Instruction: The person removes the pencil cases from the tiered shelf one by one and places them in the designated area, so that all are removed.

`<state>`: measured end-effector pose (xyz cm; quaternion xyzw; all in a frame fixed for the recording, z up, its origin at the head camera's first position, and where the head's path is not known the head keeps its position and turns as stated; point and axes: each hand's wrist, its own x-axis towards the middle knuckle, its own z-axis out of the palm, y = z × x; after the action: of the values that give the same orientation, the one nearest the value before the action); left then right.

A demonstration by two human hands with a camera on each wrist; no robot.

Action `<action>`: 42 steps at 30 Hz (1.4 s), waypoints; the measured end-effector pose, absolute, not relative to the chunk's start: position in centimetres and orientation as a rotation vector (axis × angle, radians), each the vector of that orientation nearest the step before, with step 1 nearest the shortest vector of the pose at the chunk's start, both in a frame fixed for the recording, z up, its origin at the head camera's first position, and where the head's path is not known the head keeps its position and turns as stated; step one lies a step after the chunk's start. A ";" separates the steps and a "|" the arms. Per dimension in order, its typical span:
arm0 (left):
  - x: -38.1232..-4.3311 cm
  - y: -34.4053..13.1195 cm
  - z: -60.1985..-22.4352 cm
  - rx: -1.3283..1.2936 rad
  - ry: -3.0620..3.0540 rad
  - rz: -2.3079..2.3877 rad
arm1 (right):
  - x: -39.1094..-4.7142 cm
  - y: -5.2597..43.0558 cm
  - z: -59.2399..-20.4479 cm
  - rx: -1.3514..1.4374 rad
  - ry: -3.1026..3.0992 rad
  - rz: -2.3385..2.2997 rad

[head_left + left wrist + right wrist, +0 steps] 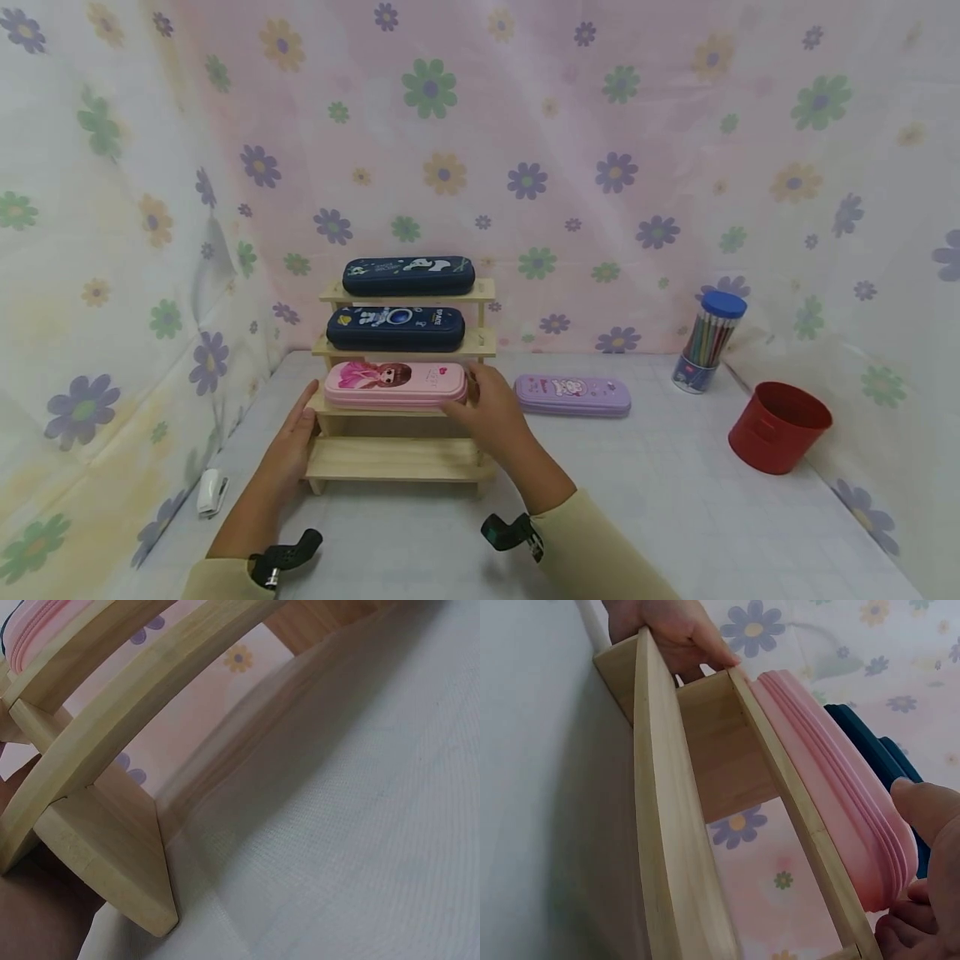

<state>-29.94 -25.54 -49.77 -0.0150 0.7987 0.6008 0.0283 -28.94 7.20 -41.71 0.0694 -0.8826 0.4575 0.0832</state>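
A pink pencil case (396, 385) with a doll picture lies on the third shelf down of a wooden stepped rack (397, 458). My right hand (495, 412) grips its right end, thumb at the front and fingers toward the back. In the right wrist view the thumb (919, 801) lies along the end of the pink case. My left hand (288, 442) rests against the rack's left side, fingers stretched along it. Dark blue pencil cases lie on the upper shelves: an astronaut one (396, 329) and, on top, another (408, 277). The lowest shelf is bare wood.
Right of the rack lies a purple pencil case (573, 396). Farther right stand a tub of pencils (705, 350) with a blue lid and a red bucket (772, 429). A small white stapler-like thing (212, 493) lies at the left. Flowered cloth (480, 125) hangs behind and at both sides.
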 end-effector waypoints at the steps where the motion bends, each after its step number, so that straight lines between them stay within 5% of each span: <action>1: -29.9 -25.6 -49.7 -0.048 2.464 1.859 | -29.1 6.9 -41.7 0.207 -2.640 1.360; 42: -29.8 -25.6 -49.5 -0.042 2.510 1.799 | -29.7 5.8 -41.6 0.046 -2.699 1.357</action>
<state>-29.82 -25.60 -49.51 -0.0137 0.8124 0.5823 0.0264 -29.73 5.76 -41.61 0.0151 -0.8917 0.4484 0.0603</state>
